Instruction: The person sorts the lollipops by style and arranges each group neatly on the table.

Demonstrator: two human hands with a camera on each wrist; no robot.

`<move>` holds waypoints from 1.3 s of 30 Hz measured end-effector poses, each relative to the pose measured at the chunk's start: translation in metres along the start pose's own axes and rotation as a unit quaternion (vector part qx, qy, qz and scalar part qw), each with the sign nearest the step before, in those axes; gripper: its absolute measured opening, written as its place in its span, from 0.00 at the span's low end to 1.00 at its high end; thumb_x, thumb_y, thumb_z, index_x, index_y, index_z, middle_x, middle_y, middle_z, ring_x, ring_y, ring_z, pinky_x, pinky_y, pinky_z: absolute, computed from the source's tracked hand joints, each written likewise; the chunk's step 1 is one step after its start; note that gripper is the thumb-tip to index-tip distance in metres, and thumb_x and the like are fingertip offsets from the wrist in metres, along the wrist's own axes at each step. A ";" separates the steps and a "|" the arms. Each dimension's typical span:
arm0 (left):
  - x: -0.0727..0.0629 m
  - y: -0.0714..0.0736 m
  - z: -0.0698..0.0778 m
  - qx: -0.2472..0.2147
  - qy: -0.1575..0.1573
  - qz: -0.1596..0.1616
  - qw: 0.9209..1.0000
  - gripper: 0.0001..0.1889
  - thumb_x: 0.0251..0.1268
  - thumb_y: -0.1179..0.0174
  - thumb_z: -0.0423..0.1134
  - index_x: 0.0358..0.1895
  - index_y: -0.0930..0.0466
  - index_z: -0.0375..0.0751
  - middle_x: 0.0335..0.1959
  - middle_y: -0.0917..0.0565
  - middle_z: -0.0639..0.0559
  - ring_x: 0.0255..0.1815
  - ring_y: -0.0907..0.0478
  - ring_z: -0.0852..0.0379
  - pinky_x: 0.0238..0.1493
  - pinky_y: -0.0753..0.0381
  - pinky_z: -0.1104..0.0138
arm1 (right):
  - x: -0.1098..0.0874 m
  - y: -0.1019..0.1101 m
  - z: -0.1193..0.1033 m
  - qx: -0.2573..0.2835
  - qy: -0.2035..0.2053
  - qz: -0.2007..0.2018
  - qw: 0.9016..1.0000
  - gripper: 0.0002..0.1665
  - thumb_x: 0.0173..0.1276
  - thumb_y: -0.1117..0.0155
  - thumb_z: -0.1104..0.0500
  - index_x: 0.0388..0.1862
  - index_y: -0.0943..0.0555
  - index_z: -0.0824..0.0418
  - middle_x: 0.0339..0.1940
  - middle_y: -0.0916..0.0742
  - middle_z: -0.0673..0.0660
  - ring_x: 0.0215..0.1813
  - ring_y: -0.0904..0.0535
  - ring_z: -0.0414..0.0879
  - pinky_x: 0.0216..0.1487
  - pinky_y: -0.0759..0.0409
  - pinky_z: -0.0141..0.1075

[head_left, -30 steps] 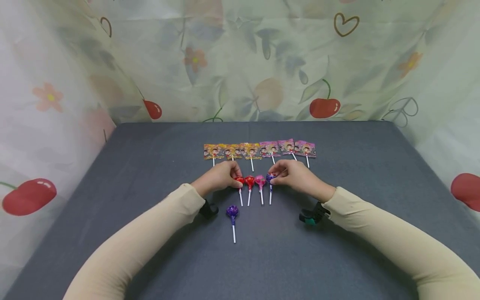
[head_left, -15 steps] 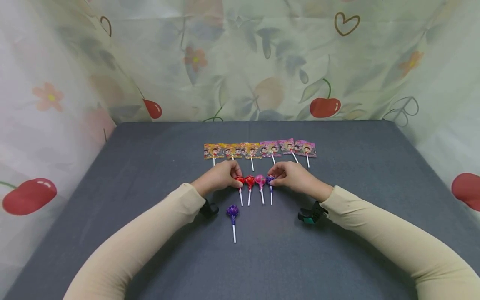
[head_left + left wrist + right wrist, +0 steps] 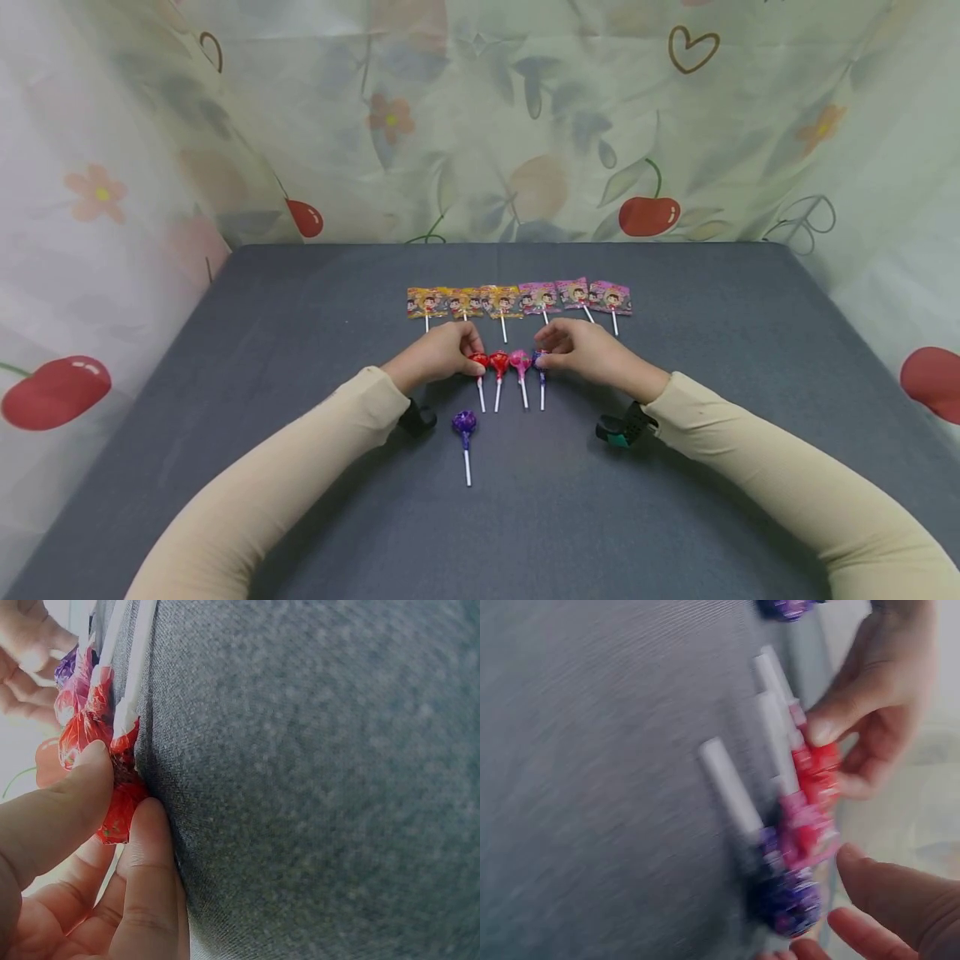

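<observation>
Four wrapped lollipops lie side by side in a short row. At its left end my left hand [image 3: 448,354] pinches a red lollipop [image 3: 124,814] between thumb and finger. Beside that one are a second red lollipop [image 3: 499,363] and a pink lollipop [image 3: 520,361]. A purple lollipop [image 3: 787,900] forms the right end. Around its head my right hand [image 3: 581,350] hovers, thumb and fingers spread apart in the right wrist view. Nearer the person, another purple lollipop [image 3: 465,423] lies alone, stick toward the front.
Behind the row, flat-packed lollipops in yellow wrappers [image 3: 427,302] and pink wrappers [image 3: 611,297] form a line on the dark grey table [image 3: 337,533]. A patterned curtain [image 3: 480,125] hangs at the back and sides.
My right hand's fingers have loosened from the purple lollipop at the row's right end, which has shifted very slightly. My left hand has stayed on the red lollipop.
</observation>
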State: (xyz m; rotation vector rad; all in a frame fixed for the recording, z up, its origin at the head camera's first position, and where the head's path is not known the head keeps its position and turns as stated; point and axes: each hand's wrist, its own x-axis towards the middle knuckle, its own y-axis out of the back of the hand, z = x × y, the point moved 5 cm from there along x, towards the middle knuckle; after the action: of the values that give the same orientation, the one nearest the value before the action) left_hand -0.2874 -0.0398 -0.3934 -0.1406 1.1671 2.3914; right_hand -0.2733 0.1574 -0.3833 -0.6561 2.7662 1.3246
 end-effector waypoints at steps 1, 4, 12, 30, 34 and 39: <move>0.000 0.000 0.000 0.000 -0.001 0.001 1.000 0.12 0.56 0.30 0.36 0.38 0.24 0.41 0.30 0.26 0.52 0.31 0.31 0.57 0.32 0.32 0.69 | -0.001 0.001 -0.003 0.004 0.003 0.007 1.000 0.23 0.66 0.33 0.55 0.56 0.23 0.62 0.55 0.16 0.62 0.55 0.19 0.54 0.53 0.22 0.48; 0.000 0.000 0.000 -0.001 -0.001 0.001 1.000 0.12 0.56 0.30 0.35 0.37 0.24 0.41 0.30 0.26 0.52 0.31 0.31 0.57 0.32 0.33 0.69 | -0.007 0.002 -0.017 0.030 0.034 0.032 0.998 0.24 0.66 0.33 0.55 0.58 0.24 0.63 0.57 0.18 0.62 0.58 0.21 0.56 0.58 0.24 0.50; -0.003 0.002 0.001 0.002 -0.009 0.006 1.000 0.10 0.56 0.30 0.34 0.37 0.24 0.40 0.28 0.25 0.52 0.29 0.30 0.57 0.30 0.32 0.69 | -0.029 -0.030 -0.063 0.075 0.158 0.009 0.985 0.18 0.64 0.32 0.59 0.52 0.21 0.63 0.50 0.16 0.59 0.54 0.19 0.51 0.56 0.22 0.43; -0.003 0.000 0.001 0.006 -0.006 0.006 1.000 0.11 0.57 0.30 0.35 0.37 0.24 0.40 0.30 0.23 0.51 0.30 0.30 0.57 0.32 0.32 0.69 | -0.026 -0.084 -0.079 0.001 0.187 -0.074 0.980 0.11 0.62 0.31 0.63 0.44 0.16 0.59 0.42 0.13 0.51 0.39 0.18 0.38 0.42 0.21 0.29; -0.003 0.000 0.001 0.006 -0.010 0.006 1.000 0.11 0.57 0.30 0.35 0.37 0.24 0.40 0.30 0.22 0.50 0.30 0.29 0.58 0.32 0.31 0.69 | -0.030 -0.072 -0.079 0.021 0.178 -0.074 0.981 0.12 0.61 0.30 0.63 0.45 0.16 0.59 0.43 0.13 0.51 0.39 0.17 0.37 0.42 0.20 0.28; -0.003 0.001 0.002 0.003 -0.014 0.005 1.000 0.10 0.56 0.31 0.33 0.37 0.23 0.39 0.29 0.23 0.50 0.30 0.29 0.57 0.31 0.31 0.69 | -0.034 -0.039 -0.076 0.048 0.155 -0.025 0.986 0.14 0.61 0.29 0.63 0.47 0.16 0.58 0.44 0.13 0.52 0.41 0.16 0.40 0.42 0.19 0.32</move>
State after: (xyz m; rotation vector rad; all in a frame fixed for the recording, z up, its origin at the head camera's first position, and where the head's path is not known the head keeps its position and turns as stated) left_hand -0.2853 -0.0399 -0.3901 -0.0979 1.1651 2.3906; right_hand -0.2145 0.0919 -0.3570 -0.9963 3.0038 1.1585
